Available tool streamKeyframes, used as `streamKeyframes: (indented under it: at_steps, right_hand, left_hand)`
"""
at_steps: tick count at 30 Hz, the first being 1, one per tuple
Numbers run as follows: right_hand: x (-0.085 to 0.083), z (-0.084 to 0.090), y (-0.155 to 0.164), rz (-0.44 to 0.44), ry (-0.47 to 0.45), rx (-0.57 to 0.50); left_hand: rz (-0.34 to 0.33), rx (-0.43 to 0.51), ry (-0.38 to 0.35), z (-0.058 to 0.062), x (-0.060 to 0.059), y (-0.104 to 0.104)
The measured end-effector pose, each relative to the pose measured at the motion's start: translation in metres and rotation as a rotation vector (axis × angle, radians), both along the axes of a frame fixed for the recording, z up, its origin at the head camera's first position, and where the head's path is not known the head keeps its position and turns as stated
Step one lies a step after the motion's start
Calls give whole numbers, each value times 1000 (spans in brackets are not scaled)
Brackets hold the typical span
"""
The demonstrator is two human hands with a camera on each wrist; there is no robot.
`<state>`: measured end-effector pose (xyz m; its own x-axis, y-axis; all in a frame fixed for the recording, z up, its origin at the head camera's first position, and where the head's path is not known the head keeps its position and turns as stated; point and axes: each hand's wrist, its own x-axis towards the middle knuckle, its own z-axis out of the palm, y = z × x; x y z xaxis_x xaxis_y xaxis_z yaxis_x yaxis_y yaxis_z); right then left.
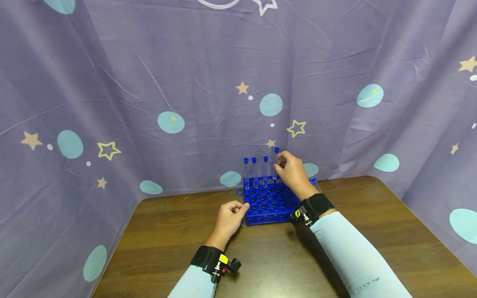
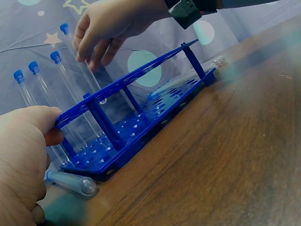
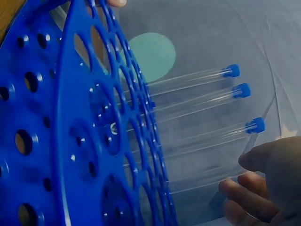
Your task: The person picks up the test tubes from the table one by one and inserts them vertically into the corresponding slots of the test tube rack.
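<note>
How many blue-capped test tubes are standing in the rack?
4 stand in the blue rack along its back row: three free tubes at, and a fourth pinched by the right hand. More tubes lie on the table beside the rack.

A clear test tube with a blue cap stands upright at the back row of a blue plastic rack, its upper part pinched between the fingers of the right hand. It is the rightmost of four like tubes; the other three stand in a line just to its left, all capped in blue and rising well above the rack's top plate. The rack is a two-tier grid of round holes joined by corner posts and sits flat on the brown wooden counter. The left hand touches its front-left corner.
</note>
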<state>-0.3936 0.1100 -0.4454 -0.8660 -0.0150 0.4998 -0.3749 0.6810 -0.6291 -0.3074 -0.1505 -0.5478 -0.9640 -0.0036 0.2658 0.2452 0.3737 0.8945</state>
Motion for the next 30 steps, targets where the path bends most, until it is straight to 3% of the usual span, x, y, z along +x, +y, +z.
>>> streamKeyframes:
  at_steps: [10,30]
  right_hand:
    - [-9,-15,-1,-22,-82,64]
    - [-15,-33,1,-7,-45,69]
  left_hand:
    - [5,1,-5,-2,-1,0]
    - [12,-3,-1,0,-1,1]
